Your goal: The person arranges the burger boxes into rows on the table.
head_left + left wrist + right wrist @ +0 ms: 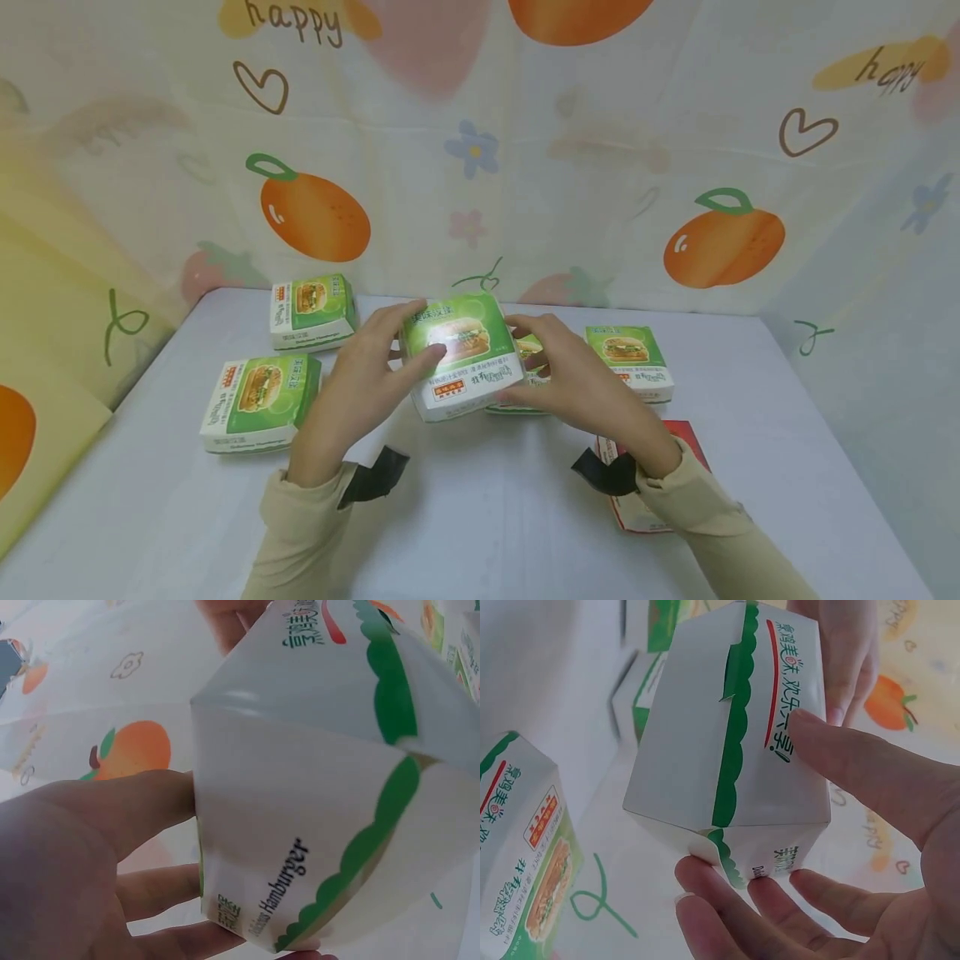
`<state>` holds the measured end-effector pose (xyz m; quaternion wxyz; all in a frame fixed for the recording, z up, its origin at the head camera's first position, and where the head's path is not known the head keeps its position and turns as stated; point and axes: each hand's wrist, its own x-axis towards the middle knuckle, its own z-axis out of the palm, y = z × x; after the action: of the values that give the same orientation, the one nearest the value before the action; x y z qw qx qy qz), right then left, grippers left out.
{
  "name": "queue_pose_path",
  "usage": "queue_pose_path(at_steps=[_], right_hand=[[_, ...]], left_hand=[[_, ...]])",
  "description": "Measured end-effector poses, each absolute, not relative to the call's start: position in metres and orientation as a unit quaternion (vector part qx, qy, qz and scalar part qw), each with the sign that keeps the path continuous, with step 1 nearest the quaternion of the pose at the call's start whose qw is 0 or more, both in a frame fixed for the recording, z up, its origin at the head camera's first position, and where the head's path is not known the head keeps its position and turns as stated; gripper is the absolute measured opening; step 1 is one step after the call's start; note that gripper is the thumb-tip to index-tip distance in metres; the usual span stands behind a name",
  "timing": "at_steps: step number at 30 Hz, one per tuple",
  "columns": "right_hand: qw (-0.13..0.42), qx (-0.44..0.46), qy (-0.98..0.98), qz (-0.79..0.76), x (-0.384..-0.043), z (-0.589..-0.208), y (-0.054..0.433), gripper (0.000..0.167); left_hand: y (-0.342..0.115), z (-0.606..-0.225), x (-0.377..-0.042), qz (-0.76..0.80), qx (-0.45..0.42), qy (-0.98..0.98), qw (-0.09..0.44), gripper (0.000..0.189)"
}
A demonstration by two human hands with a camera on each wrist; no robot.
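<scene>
I see L hand [360, 375] & R hand [577, 379] fingers gripping green-and-white cardboard burger box [468, 340] betw. them, prob. positioning step; next move likely needs levelling.

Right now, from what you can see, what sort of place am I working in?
Probably a staged indoor tabletop set-up: a plain white table, a fruit-printed backdrop behind it, and several green-and-white burger boxes on the tabletop.

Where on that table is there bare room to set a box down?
Bare table shows at the front between the sleeves, and right of the red box. Behind the held box and right hand it's crowded: another green box sits there.
</scene>
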<state>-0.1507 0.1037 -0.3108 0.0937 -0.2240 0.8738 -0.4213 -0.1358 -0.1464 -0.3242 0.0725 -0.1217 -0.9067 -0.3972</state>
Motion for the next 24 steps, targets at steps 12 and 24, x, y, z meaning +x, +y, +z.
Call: queue_pose_path(at_steps=[12, 24], right_hand=[[0.070, -0.207, 0.895, -0.388, -0.129, -0.318, 0.114, 0.083], [0.099, -0.178, 0.900, -0.385, -0.104, -0.329, 0.126, 0.090]], left_hand=[[-0.136, -0.319, -0.126, -0.374, -0.134, -0.917, 0.044, 0.062], [-0.127, -0.331, -0.108, -0.341, -0.167, -0.925, 0.029, 0.062]])
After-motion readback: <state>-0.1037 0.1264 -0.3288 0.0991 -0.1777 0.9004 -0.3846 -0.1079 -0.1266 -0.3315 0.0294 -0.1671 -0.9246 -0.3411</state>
